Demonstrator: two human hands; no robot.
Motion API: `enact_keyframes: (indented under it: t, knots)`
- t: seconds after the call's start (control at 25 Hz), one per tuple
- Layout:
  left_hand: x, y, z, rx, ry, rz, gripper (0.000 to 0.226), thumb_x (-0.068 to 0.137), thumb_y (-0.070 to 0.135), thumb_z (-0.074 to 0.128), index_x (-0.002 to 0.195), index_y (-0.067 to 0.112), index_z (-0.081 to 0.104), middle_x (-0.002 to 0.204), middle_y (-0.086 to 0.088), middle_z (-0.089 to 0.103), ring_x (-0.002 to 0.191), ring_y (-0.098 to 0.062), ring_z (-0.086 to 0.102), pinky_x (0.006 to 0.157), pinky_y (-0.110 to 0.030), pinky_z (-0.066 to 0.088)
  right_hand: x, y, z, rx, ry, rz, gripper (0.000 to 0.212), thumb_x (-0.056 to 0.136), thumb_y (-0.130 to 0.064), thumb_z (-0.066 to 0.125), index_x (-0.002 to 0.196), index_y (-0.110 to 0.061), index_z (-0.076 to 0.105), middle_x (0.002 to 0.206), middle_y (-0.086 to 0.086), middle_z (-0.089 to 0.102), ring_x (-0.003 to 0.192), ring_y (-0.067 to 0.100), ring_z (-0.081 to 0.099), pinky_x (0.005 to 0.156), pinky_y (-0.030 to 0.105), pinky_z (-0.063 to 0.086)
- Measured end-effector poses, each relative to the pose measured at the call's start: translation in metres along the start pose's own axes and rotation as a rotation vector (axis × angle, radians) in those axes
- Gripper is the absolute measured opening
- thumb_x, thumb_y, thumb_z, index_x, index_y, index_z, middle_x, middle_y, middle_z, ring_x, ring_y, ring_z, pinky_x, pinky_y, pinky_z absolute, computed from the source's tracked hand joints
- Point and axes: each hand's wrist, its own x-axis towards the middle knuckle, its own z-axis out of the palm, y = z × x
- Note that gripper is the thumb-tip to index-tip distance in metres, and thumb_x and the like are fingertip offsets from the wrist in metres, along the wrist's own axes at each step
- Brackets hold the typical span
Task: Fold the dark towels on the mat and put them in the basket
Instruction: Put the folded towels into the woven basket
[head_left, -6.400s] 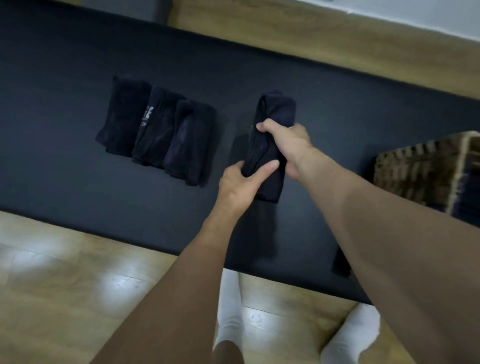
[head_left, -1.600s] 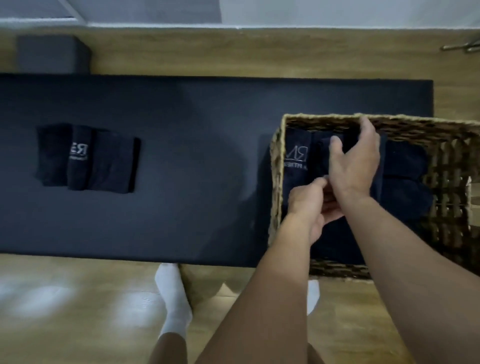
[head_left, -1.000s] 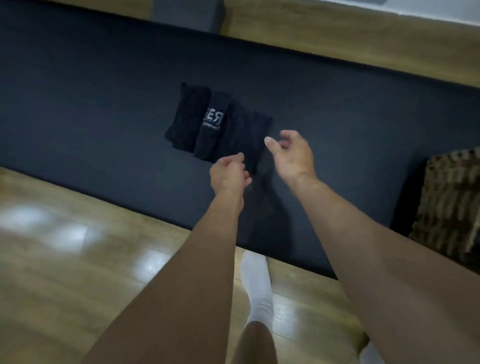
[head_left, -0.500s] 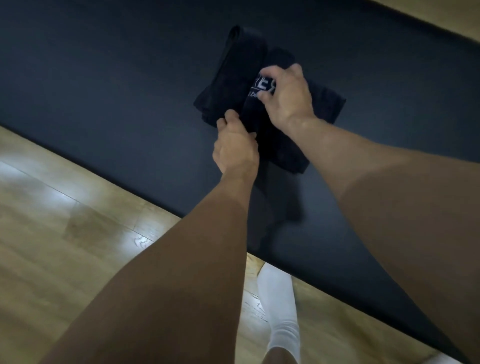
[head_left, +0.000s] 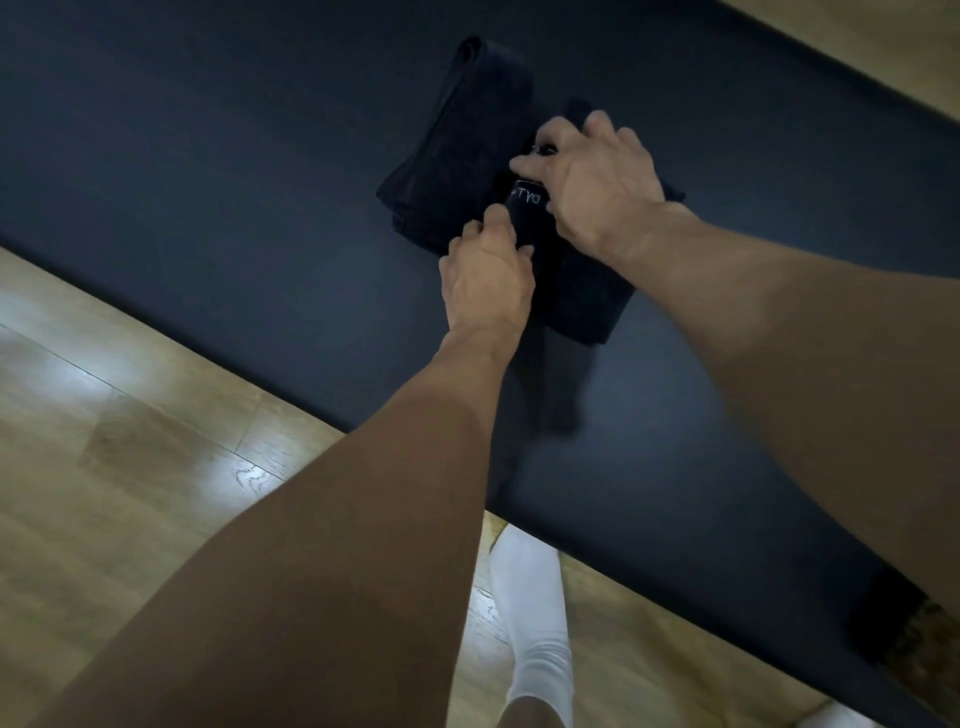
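Gripping the middle towel (head_left: 525, 203), a folded dark strip with white lettering, are the left hand (head_left: 488, 275) and right hand (head_left: 597, 182); it lies among dark towels (head_left: 467, 135) midway between the mat's (head_left: 208, 156) long edges.

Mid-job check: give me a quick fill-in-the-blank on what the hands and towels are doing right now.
1. The left hand and the right hand both grip the towel with ___ lettering.
2. The dark mat lies on a ___ floor.
3. The foot by the mat's near edge wears a white ___.
Missing words: white; wooden; sock.
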Motion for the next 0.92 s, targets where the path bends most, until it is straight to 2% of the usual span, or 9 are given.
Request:
enact_keyframes:
  t: [0.16, 0.28, 0.36, 0.44, 0.52, 0.64, 0.72, 0.8, 0.92]
  knots:
    - [0.001, 0.02, 0.007, -0.034, -0.097, -0.059, 0.055, 0.084, 0.031, 0.076, 0.127, 0.007, 0.051, 0.128, -0.014, 0.048, 0.118, -0.029, 0.045, 0.099, -0.042, 0.044, -0.007, 0.016, -0.011, -0.178, -0.067, 0.006, 0.051, 0.09, -0.018, 0.062, 0.138, -0.026, 0.046, 0.143, 0.015, 0.031, 0.122, 0.039, 0.038, 0.095, 0.048, 0.037]
    - [-0.004, 0.034, 0.015, -0.075, -0.117, -0.055, 0.051, 0.087, 0.04, 0.07, 0.123, 0.01, 0.051, 0.128, -0.012, 0.047, 0.117, -0.029, 0.046, 0.099, -0.044, 0.044, -0.02, 0.025, -0.004, -0.258, -0.039, 0.018, 0.057, 0.084, -0.015, 0.067, 0.134, -0.013, 0.04, 0.142, 0.018, 0.031, 0.119, 0.039, 0.04, 0.09, 0.047, 0.038]
    - [-0.007, 0.039, 0.021, -0.161, -0.152, -0.071, 0.048, 0.088, 0.035, 0.068, 0.123, 0.012, 0.044, 0.123, -0.01, 0.052, 0.112, -0.029, 0.052, 0.099, -0.048, 0.044, -0.026, 0.032, 0.0, -0.216, -0.035, 0.001, 0.054, 0.086, -0.014, 0.063, 0.134, -0.009, 0.038, 0.144, 0.016, 0.032, 0.121, 0.04, 0.039, 0.09, 0.047, 0.039]
    - [-0.008, 0.045, 0.025, -0.226, -0.187, -0.117, 0.057, 0.084, 0.03, 0.074, 0.125, 0.013, 0.039, 0.125, -0.011, 0.051, 0.114, -0.03, 0.052, 0.1, -0.049, 0.044, -0.029, 0.038, -0.001, -0.057, -0.034, 0.022, 0.042, 0.091, -0.016, 0.055, 0.13, -0.009, 0.044, 0.142, 0.013, 0.036, 0.119, 0.039, 0.041, 0.092, 0.048, 0.043]
    - [-0.005, 0.052, 0.028, -0.216, -0.238, -0.188, 0.071, 0.08, 0.034, 0.08, 0.133, 0.011, 0.039, 0.135, -0.013, 0.043, 0.125, -0.031, 0.044, 0.103, -0.048, 0.043, -0.03, 0.043, -0.002, 0.164, -0.009, 0.137, 0.033, 0.094, -0.029, 0.053, 0.118, -0.008, 0.053, 0.136, 0.01, 0.04, 0.113, 0.035, 0.046, 0.09, 0.047, 0.046]
    - [-0.007, 0.06, 0.036, -0.155, -0.274, -0.168, 0.069, 0.083, 0.048, 0.073, 0.132, 0.008, 0.047, 0.139, -0.012, 0.036, 0.129, -0.029, 0.036, 0.104, -0.046, 0.042, -0.036, 0.049, 0.002, 0.42, 0.019, 0.36, 0.048, 0.085, -0.044, 0.071, 0.112, -0.007, 0.055, 0.132, 0.009, 0.04, 0.104, 0.029, 0.054, 0.089, 0.043, 0.049]
    - [-0.011, 0.058, 0.041, -0.244, -0.227, -0.141, 0.057, 0.09, 0.052, 0.062, 0.126, 0.009, 0.05, 0.133, -0.011, 0.044, 0.124, -0.029, 0.043, 0.101, -0.044, 0.043, -0.042, 0.053, 0.008, 0.639, 0.088, 0.54, 0.057, 0.078, -0.039, 0.08, 0.119, -0.011, 0.05, 0.13, 0.006, 0.042, 0.102, 0.024, 0.054, 0.09, 0.035, 0.047]
    - [-0.016, 0.056, 0.044, -0.312, -0.218, -0.145, 0.047, 0.093, 0.047, 0.059, 0.125, 0.013, 0.049, 0.124, -0.009, 0.055, 0.116, -0.027, 0.053, 0.096, -0.041, 0.046, -0.049, 0.055, 0.02, 0.882, 0.139, 0.755, 0.068, 0.075, -0.035, 0.083, 0.127, -0.014, 0.044, 0.131, 0.004, 0.048, 0.108, 0.02, 0.055, 0.092, 0.03, 0.045]
    - [-0.013, 0.064, 0.045, -0.326, -0.271, -0.218, 0.061, 0.086, 0.045, 0.069, 0.132, 0.014, 0.045, 0.124, -0.006, 0.06, 0.113, -0.024, 0.057, 0.093, -0.038, 0.05, -0.056, 0.052, 0.036, 1.191, 0.119, 1.019, 0.074, 0.07, -0.041, 0.085, 0.128, -0.015, 0.046, 0.127, 0.004, 0.057, 0.11, 0.023, 0.06, 0.093, 0.038, 0.053]
